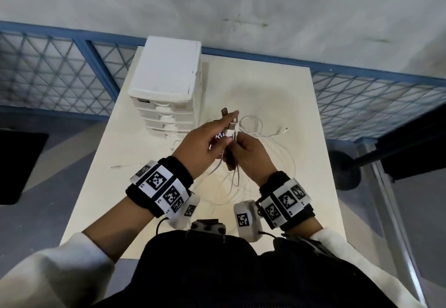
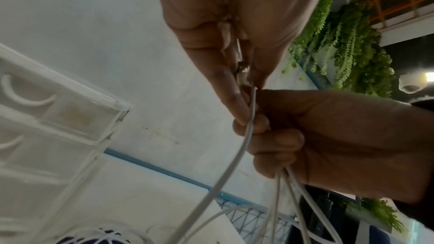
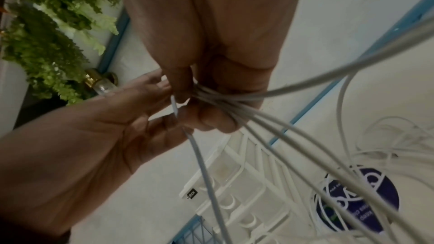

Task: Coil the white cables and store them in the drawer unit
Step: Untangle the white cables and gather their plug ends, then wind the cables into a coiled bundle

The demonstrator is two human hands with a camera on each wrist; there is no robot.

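Several white cables [image 1: 263,124] lie tangled on the white table [image 1: 277,85], in front of the white drawer unit [image 1: 166,83]. My right hand [image 1: 241,145] grips a bunch of cables [image 3: 305,127] in its fist, their USB plugs [image 1: 233,126] sticking up. My left hand [image 1: 224,131] pinches one plug end [image 2: 244,74] between thumb and fingers, and that cable [image 2: 234,157] hangs down from it. In the right wrist view, my right hand [image 3: 202,99] holds the strands, which fan out toward the table. The unit's drawers [image 3: 234,192] look closed.
A blue round sticker [image 3: 366,201] lies on the table under cable loops. One loose cable end [image 1: 120,166] reaches toward the table's left edge. A blue mesh fence [image 1: 48,71] runs behind the table, which stands by a grey wall. Green plants [image 2: 347,47] hang nearby.
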